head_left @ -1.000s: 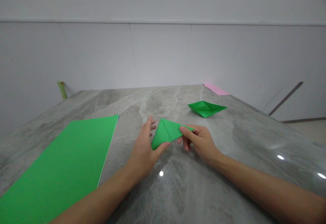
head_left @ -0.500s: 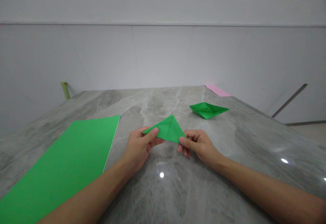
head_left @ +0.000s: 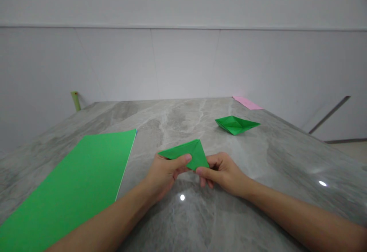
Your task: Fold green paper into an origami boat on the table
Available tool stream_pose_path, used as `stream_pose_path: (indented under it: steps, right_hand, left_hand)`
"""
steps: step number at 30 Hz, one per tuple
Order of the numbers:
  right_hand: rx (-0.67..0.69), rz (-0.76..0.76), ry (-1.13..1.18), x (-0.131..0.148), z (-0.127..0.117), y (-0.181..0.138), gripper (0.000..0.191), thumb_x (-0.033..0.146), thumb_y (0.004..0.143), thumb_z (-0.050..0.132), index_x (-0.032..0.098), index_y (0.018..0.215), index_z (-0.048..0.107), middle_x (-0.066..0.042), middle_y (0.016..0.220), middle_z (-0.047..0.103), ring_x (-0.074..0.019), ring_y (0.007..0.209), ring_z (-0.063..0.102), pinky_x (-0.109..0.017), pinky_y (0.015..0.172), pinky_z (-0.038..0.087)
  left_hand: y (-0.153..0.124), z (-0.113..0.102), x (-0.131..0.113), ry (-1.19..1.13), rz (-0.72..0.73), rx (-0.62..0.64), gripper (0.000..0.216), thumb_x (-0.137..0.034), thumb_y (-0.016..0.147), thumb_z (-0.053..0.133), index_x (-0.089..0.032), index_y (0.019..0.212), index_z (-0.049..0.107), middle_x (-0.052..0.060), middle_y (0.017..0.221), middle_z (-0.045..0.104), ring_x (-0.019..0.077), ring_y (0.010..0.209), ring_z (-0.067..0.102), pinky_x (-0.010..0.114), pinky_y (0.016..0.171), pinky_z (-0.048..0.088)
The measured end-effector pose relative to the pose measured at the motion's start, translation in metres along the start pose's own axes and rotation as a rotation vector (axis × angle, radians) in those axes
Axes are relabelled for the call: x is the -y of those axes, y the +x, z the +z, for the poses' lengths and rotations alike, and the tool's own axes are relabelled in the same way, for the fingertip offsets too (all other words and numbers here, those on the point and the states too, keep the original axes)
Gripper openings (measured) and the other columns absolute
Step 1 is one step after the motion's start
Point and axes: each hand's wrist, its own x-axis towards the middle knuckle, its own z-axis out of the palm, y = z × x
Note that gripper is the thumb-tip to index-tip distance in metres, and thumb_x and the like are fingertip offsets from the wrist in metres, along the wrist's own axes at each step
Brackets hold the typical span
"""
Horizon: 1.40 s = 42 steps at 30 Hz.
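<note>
Between my two hands is a piece of folded green paper (head_left: 197, 153), held just above the table. My left hand (head_left: 166, 171) is closed on its left part, thumb lying across the front face and fingers behind. My right hand (head_left: 222, 171) pinches the lower right corner between thumb and fingers. The paper's long point reaches left over my left hand, and a crease shows near its top corner. Beyond my right hand, a folded green paper boat (head_left: 236, 126) rests on the table, touched by neither hand.
A stack of green paper sheets (head_left: 77, 175) lies on the left, partly under my left forearm. Pink paper (head_left: 247, 103) lies at the far right edge of the grey marbled table (head_left: 177, 114). Behind stands a white wall (head_left: 183, 64), with a light green object (head_left: 75, 101) at the left.
The right side of the green paper has gone from a sloping triangle to a squarer corner. Both hands are slightly lower and closer together, and my left thumb has slid right across the paper.
</note>
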Motion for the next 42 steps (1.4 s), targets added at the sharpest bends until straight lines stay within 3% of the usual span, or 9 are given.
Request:
stream_pose_path:
  steps: [10,19,24,27,30,33,37,39,42]
  right_hand:
    - [-0.057,0.002,-0.072,-0.006,-0.008,0.001,0.045,0.052,0.083,0.065,0.015,0.059,0.068,0.000,0.046,0.056,-0.0085,0.040,0.046,-0.022,0.044,0.032]
    - [-0.083,0.031,-0.044,-0.005,-0.003,0.005,0.047,0.058,0.083,0.059,0.017,0.059,0.058,-0.002,0.052,0.062,-0.0092,0.040,0.047,-0.021,0.041,0.034]
    - [-0.167,0.022,-0.063,-0.006,-0.003,0.007,0.045,0.053,0.083,0.061,0.017,0.057,0.056,0.001,0.046,0.056,-0.0076,0.038,0.043,-0.021,0.040,0.030]
    - [-0.351,0.017,-0.003,-0.007,-0.008,0.008,0.042,0.053,0.078,0.067,0.018,0.058,0.054,0.002,0.045,0.055,-0.0075,0.038,0.042,-0.021,0.040,0.030]
    - [-0.470,0.006,0.081,-0.007,-0.014,0.008,0.042,0.054,0.073,0.071,0.019,0.059,0.053,0.004,0.044,0.053,-0.0072,0.038,0.041,-0.021,0.040,0.031]
    - [-0.341,0.035,0.105,-0.005,-0.014,0.006,0.041,0.052,0.072,0.073,0.019,0.059,0.053,0.005,0.041,0.051,-0.0059,0.036,0.038,-0.020,0.039,0.027]
    - [-0.151,0.070,0.095,-0.003,-0.006,0.003,0.040,0.050,0.072,0.075,0.017,0.059,0.056,0.004,0.042,0.053,-0.0058,0.036,0.039,-0.019,0.038,0.027]
    - [-0.186,0.060,0.128,-0.002,-0.004,0.002,0.039,0.050,0.072,0.075,0.017,0.060,0.057,0.004,0.043,0.055,-0.0062,0.036,0.041,-0.019,0.038,0.029]
    - [-0.329,0.016,0.227,-0.003,-0.005,0.005,0.040,0.050,0.071,0.077,0.018,0.060,0.056,0.004,0.043,0.055,-0.0062,0.035,0.042,-0.019,0.038,0.031]
  left_hand:
    - [0.013,-0.013,-0.015,-0.088,0.032,-0.161,0.031,-0.025,0.062,0.089,-0.010,0.086,0.075,0.010,0.077,0.077,0.0267,0.077,0.075,0.041,0.076,0.062]
    - [0.020,-0.021,-0.015,0.003,-0.010,-0.238,0.016,-0.014,0.078,0.074,-0.008,0.093,0.074,0.010,0.082,0.076,0.0213,0.078,0.075,0.031,0.074,0.062]
    - [0.019,-0.026,-0.017,0.072,0.001,-0.256,0.019,-0.015,0.077,0.073,-0.009,0.095,0.074,0.011,0.085,0.077,0.0192,0.073,0.074,0.027,0.067,0.061]
    - [0.018,-0.032,-0.017,0.223,0.037,-0.197,0.026,-0.024,0.071,0.080,-0.011,0.093,0.075,0.010,0.084,0.078,0.0217,0.072,0.074,0.030,0.067,0.061]
    - [0.016,-0.036,-0.016,0.350,-0.045,-0.042,0.032,-0.039,0.070,0.081,-0.011,0.086,0.076,0.011,0.076,0.077,0.0235,0.068,0.074,0.031,0.065,0.059]
    - [0.014,-0.034,-0.013,0.372,-0.115,0.088,0.037,-0.048,0.076,0.075,-0.012,0.082,0.075,0.009,0.072,0.075,0.0204,0.064,0.070,0.028,0.060,0.055]
    - [0.012,-0.032,-0.009,0.456,-0.165,0.099,0.040,-0.050,0.075,0.075,-0.011,0.079,0.074,0.004,0.065,0.069,0.0121,0.052,0.058,0.021,0.049,0.043]
    - [0.011,-0.033,-0.008,0.476,-0.189,0.118,0.044,-0.053,0.075,0.074,-0.010,0.073,0.072,0.004,0.060,0.066,0.0100,0.048,0.053,0.020,0.046,0.040]
    - [0.010,-0.033,-0.006,0.449,-0.202,0.234,0.046,-0.055,0.076,0.071,-0.010,0.071,0.071,0.005,0.062,0.067,0.0124,0.052,0.059,0.022,0.051,0.047]
